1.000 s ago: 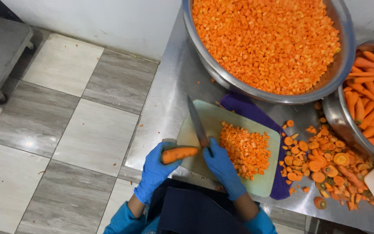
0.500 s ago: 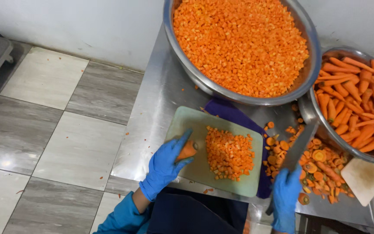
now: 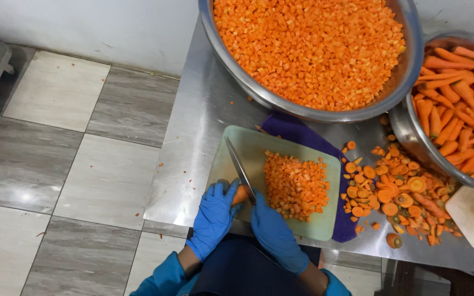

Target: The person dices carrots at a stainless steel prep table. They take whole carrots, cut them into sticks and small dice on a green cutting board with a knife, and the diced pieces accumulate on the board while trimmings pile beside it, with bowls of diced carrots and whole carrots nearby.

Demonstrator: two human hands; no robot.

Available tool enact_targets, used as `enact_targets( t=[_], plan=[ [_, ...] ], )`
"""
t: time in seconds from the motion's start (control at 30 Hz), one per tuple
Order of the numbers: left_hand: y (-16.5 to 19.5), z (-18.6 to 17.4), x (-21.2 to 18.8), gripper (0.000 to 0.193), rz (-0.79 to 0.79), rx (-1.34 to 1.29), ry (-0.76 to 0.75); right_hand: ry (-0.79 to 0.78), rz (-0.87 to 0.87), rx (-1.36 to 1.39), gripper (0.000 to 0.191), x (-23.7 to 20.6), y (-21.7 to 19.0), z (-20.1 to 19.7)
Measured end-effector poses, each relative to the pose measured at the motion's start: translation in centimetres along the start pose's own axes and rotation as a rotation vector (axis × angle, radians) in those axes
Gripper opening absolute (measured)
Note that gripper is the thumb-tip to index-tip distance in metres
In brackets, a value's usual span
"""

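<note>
While the left hand (image 3: pixel 213 218) clamps a carrot piece (image 3: pixel 241 194) at the cutting board's (image 3: pixel 259 151) 7 o'clock corner, right hand (image 3: pixel 274 233) grips the knife (image 3: pixel 239 169), blade touching carrot. Diced heap (image 3: pixel 295 185) at 3 o'clock.

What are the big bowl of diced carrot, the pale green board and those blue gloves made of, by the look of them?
The big bowl looks like stainless steel: grey, shiny, with reflections along its rim. The board seems to be plastic, judging by its pale green, slightly translucent, matte surface. The gloves on the left hand and right hand look like thin nitrile or latex: smooth, blue and skin-tight; which one I cannot tell.
</note>
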State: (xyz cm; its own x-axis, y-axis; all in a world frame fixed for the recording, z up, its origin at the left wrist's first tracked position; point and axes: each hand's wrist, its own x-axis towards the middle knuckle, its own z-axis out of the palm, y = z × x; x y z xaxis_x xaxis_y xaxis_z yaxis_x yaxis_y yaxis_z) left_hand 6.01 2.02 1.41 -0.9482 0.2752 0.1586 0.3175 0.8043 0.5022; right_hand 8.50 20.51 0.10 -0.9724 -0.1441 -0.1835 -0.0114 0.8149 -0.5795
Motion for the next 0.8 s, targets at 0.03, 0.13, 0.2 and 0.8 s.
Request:
enact_targets(
  t=[0.03, 0.13, 0.2, 0.8],
  plan=[
    [0.0, 0.1, 0.0, 0.07, -0.01, 0.001, -0.012, -0.031, 0.041, -0.007, 0.048, -0.2, 0.4, 0.3],
    [0.1, 0.2, 0.1, 0.073, -0.016, -0.013, -0.009, 0.033, -0.091, -0.125, 0.032, -0.7, 1.4, 1.4],
    [0.1, 0.1, 0.0, 0.078, -0.067, -0.083, -0.051, 0.053, -0.149, -0.173, 0.035, -1.1, 1.9, 1.6],
    [0.5, -1.7, 2.2, 0.099, 0.148, -0.099, -0.112, 0.013, -0.288, -0.388, 0.051, 1.0, 2.4, 1.8]
  ],
)
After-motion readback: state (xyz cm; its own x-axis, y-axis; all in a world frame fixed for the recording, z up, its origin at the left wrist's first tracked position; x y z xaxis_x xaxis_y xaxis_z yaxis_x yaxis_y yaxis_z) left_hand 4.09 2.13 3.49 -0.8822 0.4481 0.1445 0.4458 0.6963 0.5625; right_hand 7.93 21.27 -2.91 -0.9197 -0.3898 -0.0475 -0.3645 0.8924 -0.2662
